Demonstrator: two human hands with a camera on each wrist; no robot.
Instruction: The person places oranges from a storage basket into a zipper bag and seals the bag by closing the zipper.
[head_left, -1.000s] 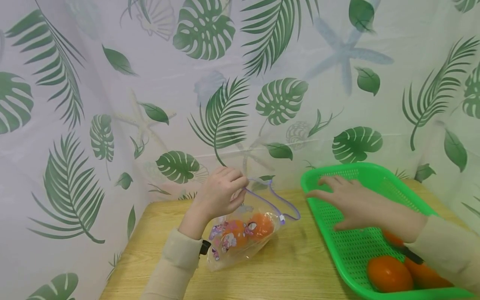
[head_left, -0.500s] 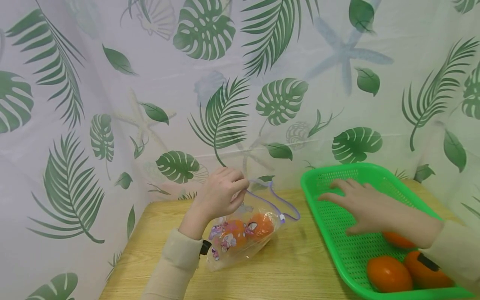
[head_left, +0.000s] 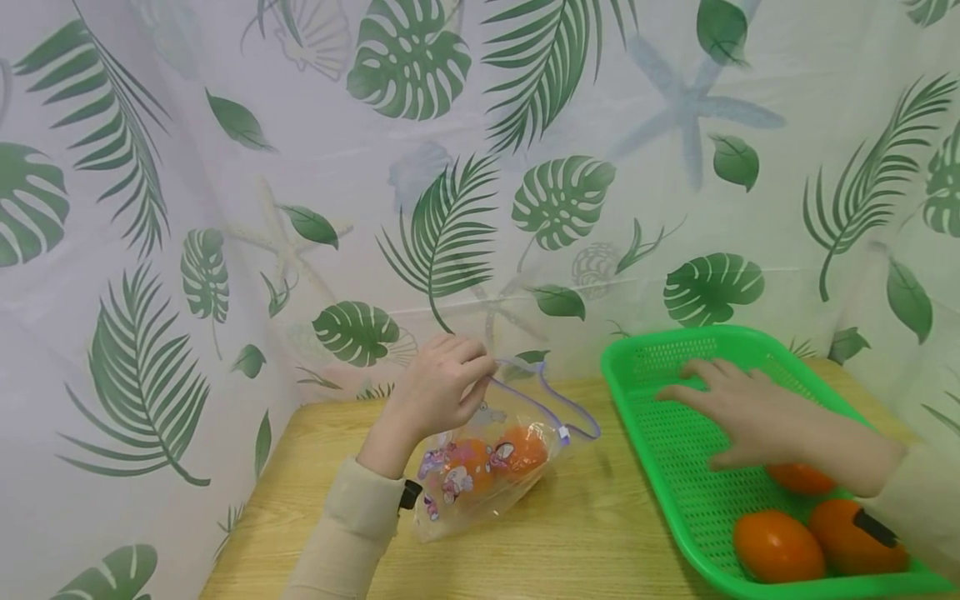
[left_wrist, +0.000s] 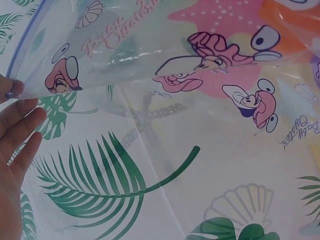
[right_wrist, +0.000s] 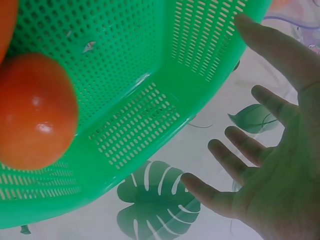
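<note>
Green plastic mesh forms a shallow basket (head_left: 637, 350) at the right of a pale wooden table (head_left: 570, 542). Three orange fruits lie at its near end: one (head_left: 777, 546) in front, one (head_left: 855, 536) beside it, and one (head_left: 801, 477) partly hidden under the wrist. The right hand (head_left: 738, 415) hovers flat over the basket floor, fingers spread and straight, holding nothing; the right wrist view confirms the open palm (right_wrist: 280, 165) above the mesh, with one fruit (right_wrist: 35, 112) close by.

At the centre-left, the left hand (head_left: 438, 387) pinches the upper rim of a clear zip bag (head_left: 487, 467) printed with cartoon figures, fingers curled round the edge so the mouth gapes towards the basket. Two orange fruits (head_left: 498, 458) sit inside, and the bag rests on the table. The left wrist view shows the printed film (left_wrist: 200, 90) up close, fingers (left_wrist: 20, 125) at its edge.

Behind hangs a white curtain (head_left: 225, 167) with green leaf prints.

To do this step well, it seems wise to keep the bag's mouth lifted and wide, bring the open hand down onto the nearest fruit, and close the fingers fully round it, since the smooth skin could slip or roll across the mesh.
</note>
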